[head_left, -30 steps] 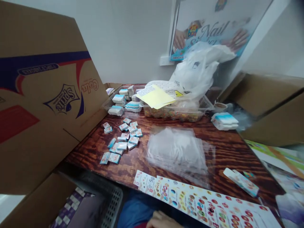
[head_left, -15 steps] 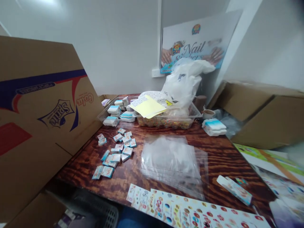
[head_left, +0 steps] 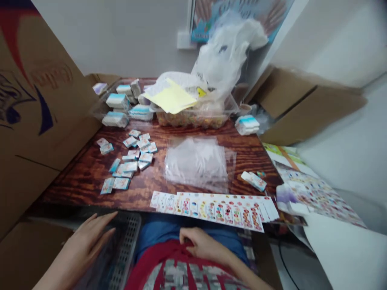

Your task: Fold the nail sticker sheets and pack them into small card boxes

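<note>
My left hand (head_left: 90,237) hovers over a grey plastic basket (head_left: 128,237) below the table's front edge, fingers stretched out and holding nothing. Against the front of my red shirt (head_left: 160,257) rests my right hand (head_left: 198,243), its fingers curled; whether anything is inside them is hidden. Sheets of small colourful stickers (head_left: 211,209) lie fanned along the front edge of the table. Behind them is a stack of clear plastic bags (head_left: 196,161). Several small white-and-blue boxes (head_left: 130,166) are scattered at the left, and a longer white-and-blue packet (head_left: 254,180) lies at the right.
A large cardboard box (head_left: 45,121) walls off the left side. At the back stand clear trays with bundled packets (head_left: 116,119), yellow paper (head_left: 171,96) and a white plastic bag (head_left: 223,52). Another cardboard box (head_left: 302,104) stands at the right, beyond the wooden table (head_left: 81,181).
The view has tilted down, so the table sits higher in the picture. Both my hands, my lap and my shirt have come into view. The things on the table lie as before.
</note>
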The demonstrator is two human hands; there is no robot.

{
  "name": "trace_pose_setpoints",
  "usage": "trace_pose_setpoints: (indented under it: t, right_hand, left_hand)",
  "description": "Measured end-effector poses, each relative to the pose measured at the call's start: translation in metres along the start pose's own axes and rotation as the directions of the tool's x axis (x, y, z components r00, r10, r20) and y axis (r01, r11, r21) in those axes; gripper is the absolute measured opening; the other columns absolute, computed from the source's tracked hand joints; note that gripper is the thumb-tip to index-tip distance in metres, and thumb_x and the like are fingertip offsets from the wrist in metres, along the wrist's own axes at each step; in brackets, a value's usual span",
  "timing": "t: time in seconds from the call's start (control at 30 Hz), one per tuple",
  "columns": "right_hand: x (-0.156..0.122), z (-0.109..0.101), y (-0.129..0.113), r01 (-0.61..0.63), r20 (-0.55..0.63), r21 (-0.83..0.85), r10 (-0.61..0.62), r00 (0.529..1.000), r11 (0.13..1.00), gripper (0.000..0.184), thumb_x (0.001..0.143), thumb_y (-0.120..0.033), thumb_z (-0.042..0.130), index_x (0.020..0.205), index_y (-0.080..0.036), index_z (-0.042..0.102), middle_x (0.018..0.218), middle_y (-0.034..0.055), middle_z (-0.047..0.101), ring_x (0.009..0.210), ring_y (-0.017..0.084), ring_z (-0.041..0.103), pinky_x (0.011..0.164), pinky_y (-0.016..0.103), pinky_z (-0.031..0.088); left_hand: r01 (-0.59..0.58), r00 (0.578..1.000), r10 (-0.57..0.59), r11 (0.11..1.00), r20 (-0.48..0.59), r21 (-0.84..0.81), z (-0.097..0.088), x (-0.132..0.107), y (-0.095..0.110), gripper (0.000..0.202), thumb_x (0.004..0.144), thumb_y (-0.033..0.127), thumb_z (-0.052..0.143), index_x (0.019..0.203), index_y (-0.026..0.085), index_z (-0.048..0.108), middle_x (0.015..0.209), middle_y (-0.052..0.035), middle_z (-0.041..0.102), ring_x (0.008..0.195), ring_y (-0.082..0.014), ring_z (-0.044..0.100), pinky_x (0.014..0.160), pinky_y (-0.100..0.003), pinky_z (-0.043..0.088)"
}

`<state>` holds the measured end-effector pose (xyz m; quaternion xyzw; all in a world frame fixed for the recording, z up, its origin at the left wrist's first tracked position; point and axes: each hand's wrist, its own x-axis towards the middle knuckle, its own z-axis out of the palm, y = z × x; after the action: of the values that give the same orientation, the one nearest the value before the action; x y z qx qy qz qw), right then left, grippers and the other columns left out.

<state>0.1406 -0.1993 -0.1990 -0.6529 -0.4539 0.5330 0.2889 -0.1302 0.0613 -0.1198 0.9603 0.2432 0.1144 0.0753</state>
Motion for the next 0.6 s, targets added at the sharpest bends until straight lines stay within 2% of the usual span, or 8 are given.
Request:
trace_pose_setpoints:
  t: [0.13,0.23,0.3,0.33,0.37,0.47,0.53,0.6]
  right_hand:
    - [-0.015,-0.011,-0.022,0.001,-0.107,0.075,0.007,0.994,0.997,0.016,0.070,-0.009,0.060,0.083,-0.019,0.063,0.087,0.0005,0.067,0.084,0.018,0.058,0.074,0.025,0.041]
    - [-0.038,-0.036,-0.038,0.012,-0.178,0.139,0.013,0.984,0.990,0.016,0.079,-0.017,0.056,0.092,-0.022,0.064,0.096,0.0029,0.068,0.091,0.020,0.061,0.082,0.029,0.044]
    - [-0.053,-0.058,-0.036,-0.011,-0.321,0.135,0.054,0.945,0.991,0.013,0.085,-0.027,0.054,0.092,-0.022,0.064,0.092,0.0042,0.068,0.087,0.021,0.062,0.081,0.031,0.046]
    - [-0.061,-0.069,-0.029,-0.032,-0.442,0.104,0.075,0.894,0.994,0.017,0.088,-0.032,0.052,0.091,-0.022,0.064,0.091,0.0052,0.068,0.087,0.022,0.062,0.081,0.033,0.046]
    - [-0.067,-0.080,-0.020,-0.066,-0.579,0.058,0.088,0.811,0.996,0.021,0.089,-0.038,0.051,0.091,-0.022,0.064,0.093,0.0065,0.068,0.089,0.024,0.062,0.082,0.035,0.046]
    - [-0.087,-0.105,0.019,-0.222,-0.857,-0.056,0.068,0.511,0.973,0.028,0.088,-0.045,0.049,0.090,-0.021,0.064,0.096,0.0092,0.067,0.094,0.027,0.061,0.087,0.040,0.046]
    - [-0.098,-0.112,0.044,-0.298,-0.907,-0.079,0.056,0.418,0.951,0.029,0.088,-0.045,0.048,0.090,-0.021,0.063,0.095,0.0095,0.067,0.092,0.027,0.061,0.086,0.042,0.047]
    - [-0.106,-0.114,0.060,-0.353,-0.923,-0.109,0.038,0.383,0.929,0.030,0.089,-0.045,0.046,0.093,-0.020,0.062,0.096,0.0101,0.066,0.094,0.028,0.060,0.087,0.043,0.047]
  left_hand:
    - [-0.084,0.992,0.090,0.994,0.084,-0.072,0.000,0.008,0.032,0.040,0.094,0.051,0.046,0.120,0.027,0.065,0.109,-0.0012,0.075,0.096,-0.0208,0.072,0.082,-0.027,0.059]
    - [-0.080,0.989,0.097,0.986,0.114,-0.147,0.005,0.020,0.060,0.034,0.096,0.042,0.048,0.122,0.025,0.063,0.114,-0.0030,0.073,0.100,-0.0184,0.071,0.086,-0.024,0.058]
    - [-0.106,0.984,0.131,0.975,0.123,-0.197,0.018,0.032,0.077,0.034,0.097,0.036,0.048,0.127,0.026,0.059,0.124,-0.0051,0.068,0.112,-0.0196,0.065,0.094,-0.028,0.055]
    - [-0.124,0.982,0.151,0.970,0.116,-0.211,0.027,0.039,0.084,0.036,0.097,0.034,0.048,0.132,0.026,0.055,0.131,-0.0064,0.063,0.120,-0.0210,0.061,0.098,-0.032,0.053]
    - [-0.141,0.981,0.166,0.966,0.103,-0.216,0.037,0.046,0.091,0.040,0.097,0.032,0.048,0.136,0.026,0.050,0.138,-0.0079,0.058,0.127,-0.0231,0.055,0.102,-0.037,0.051]
    - [-0.180,0.979,0.195,0.963,0.061,-0.200,0.068,0.071,0.111,0.055,0.094,0.032,0.052,0.147,0.024,0.037,0.149,-0.0128,0.045,0.139,-0.0300,0.041,0.106,-0.050,0.047]
    - [-0.241,0.963,0.260,0.948,0.072,-0.206,0.085,0.086,0.127,0.062,0.092,0.031,0.055,0.149,0.024,0.032,0.151,-0.0139,0.041,0.142,-0.0325,0.035,0.108,-0.054,0.043]
    - [-0.338,0.924,0.369,0.912,0.104,-0.234,0.098,0.099,0.144,0.065,0.090,0.027,0.058,0.150,0.023,0.032,0.153,-0.0133,0.039,0.144,-0.0330,0.031,0.111,-0.056,0.039]
